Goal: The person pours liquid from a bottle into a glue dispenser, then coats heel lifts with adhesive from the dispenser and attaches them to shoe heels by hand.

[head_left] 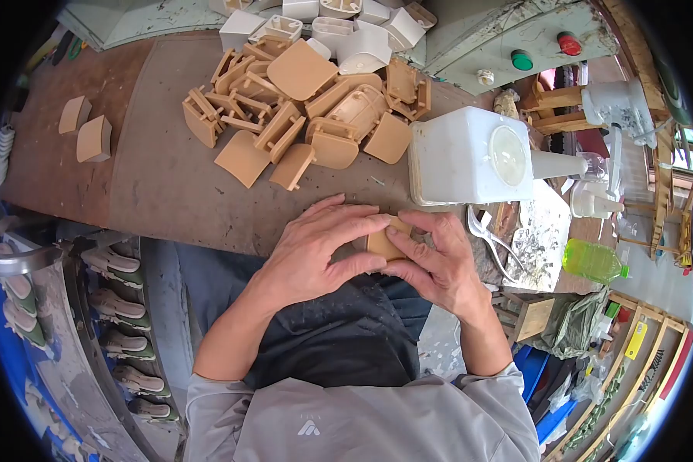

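Note:
A small tan piece is held between both hands, just over the front edge of the workbench. My left hand closes on its left side, thumb below and fingers above. On its right side, my right hand grips it with thumb and fingers. Parts of the piece are hidden by the fingers. Beyond the hands lies a heap of tan plastic pieces, some flat side up, others showing ribbed frames.
White pieces lie behind the heap. Two tan blocks sit at left. A white container, pliers and a green liquid bottle are at right. Shoes hang on a rack at lower left.

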A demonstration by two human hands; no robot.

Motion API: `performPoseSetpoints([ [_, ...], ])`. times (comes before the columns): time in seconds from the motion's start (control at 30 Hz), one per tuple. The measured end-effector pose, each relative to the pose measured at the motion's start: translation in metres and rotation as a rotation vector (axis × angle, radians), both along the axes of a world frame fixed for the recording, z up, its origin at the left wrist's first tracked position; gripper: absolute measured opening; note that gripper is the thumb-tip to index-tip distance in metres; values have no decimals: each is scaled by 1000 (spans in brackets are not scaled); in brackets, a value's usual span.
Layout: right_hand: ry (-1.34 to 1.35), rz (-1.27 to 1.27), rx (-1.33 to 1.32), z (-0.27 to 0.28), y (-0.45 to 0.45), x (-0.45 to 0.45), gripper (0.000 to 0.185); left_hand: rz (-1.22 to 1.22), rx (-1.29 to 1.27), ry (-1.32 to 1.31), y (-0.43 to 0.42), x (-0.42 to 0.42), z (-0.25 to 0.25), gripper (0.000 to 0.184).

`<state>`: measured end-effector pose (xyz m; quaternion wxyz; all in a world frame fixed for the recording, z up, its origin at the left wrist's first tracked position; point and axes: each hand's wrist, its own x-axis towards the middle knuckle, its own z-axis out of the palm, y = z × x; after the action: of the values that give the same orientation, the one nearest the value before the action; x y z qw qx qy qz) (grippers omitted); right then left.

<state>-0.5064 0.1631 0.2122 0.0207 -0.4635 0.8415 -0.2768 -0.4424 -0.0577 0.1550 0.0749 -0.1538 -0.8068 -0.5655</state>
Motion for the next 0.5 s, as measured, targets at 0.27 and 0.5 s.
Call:
performPoseSetpoints([
  [0.27,-62,-71,-66,-11,17,9,65,62,-111,-37,9,7,14,44],
  [0.5,162,-692,455,-13,144,36,98,112,-253,100,20,10,8,55],
])
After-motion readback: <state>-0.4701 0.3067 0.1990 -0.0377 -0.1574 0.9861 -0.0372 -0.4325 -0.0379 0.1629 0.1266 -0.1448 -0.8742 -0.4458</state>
